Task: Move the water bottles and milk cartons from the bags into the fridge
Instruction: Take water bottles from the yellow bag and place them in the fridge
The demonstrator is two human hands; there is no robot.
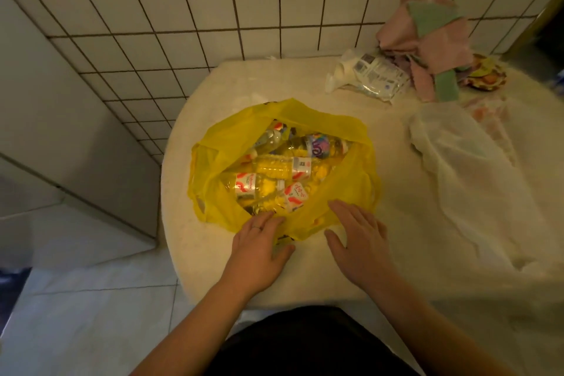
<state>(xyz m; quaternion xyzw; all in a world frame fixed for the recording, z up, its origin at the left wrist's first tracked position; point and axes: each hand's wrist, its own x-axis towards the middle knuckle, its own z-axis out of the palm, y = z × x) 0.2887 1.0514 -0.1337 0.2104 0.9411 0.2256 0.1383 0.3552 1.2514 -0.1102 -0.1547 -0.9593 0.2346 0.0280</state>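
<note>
So the thin yellow plastic shopping bag (348, 189) sits in the middle of the pale cream stone counter (305, 275), mouth open, with a pile of clear plastic water bottles (300, 166) lying on their sides inside it. Left hand (259, 244) rests on the bag's hem at about 7 o'clock, fingers close together and flat, thumb out to the side. It looks more like resting than pinching. Right hand (358, 238) is at about 5 o'clock, fingers spread and laid flat on the hem and counter, holding nothing. My guess is full bottles are heavy-ish and the smooth rounded plastic gets slippery, while the bag itself is floppy and would probably stretch or tear if you hauled the whole load by it. I'd reach in and wrap fingers round one bottle's middle, over the paper label where there's more grip, starting with the red-and-white labelled bottle (248, 188) nearest the hands, since it's on top. No milk cartons showing; they might be in the translucent white plastic bag (464, 180) at 3 o'clock, can't tell. Fridge isn't clearly in shot either.
</note>
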